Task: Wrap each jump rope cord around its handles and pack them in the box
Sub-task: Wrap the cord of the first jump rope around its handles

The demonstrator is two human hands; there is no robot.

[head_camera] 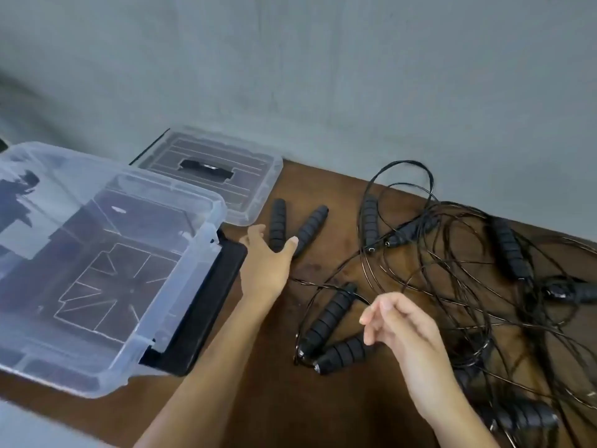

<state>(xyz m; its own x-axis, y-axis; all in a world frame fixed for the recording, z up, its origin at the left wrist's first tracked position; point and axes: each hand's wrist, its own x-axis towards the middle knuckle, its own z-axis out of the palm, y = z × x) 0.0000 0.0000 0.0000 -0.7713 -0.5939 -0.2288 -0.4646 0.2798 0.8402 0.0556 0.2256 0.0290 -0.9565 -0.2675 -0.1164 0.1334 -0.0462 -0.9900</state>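
Nearest the camera, the right hand (pixel 392 321) hangs over the brown counter (pixel 274 399), its grip released: fingers loosely curled, grasping nothing, just above a pair of ribbed black handles (pixel 329 331) that lie side by side, pointing up and to the right, their capped ends toward the near edge. The left hand (pixel 268 260) reaches forward along the black latch side of the clear box (pixel 200 202), its grip also released, fingers spread and about to close on the far pair of handles (pixel 295 227). Those two lie just past its fingertips, long axes running away from the person and splayed apart at their far ends; the thumb already overlaps the right one, though contact cannot be told. By my reading the left hand is plainly the nearer to that pair, and the reach needs only a short forward push and a clasp across both shafts. The tangled cords (pixel 468 270) sprawl to the right, with more handles buried among them. The box sits open and holds no rope yet; its lid (pixel 258 189) lies behind it. No brand, label or writing is legible anywhere.
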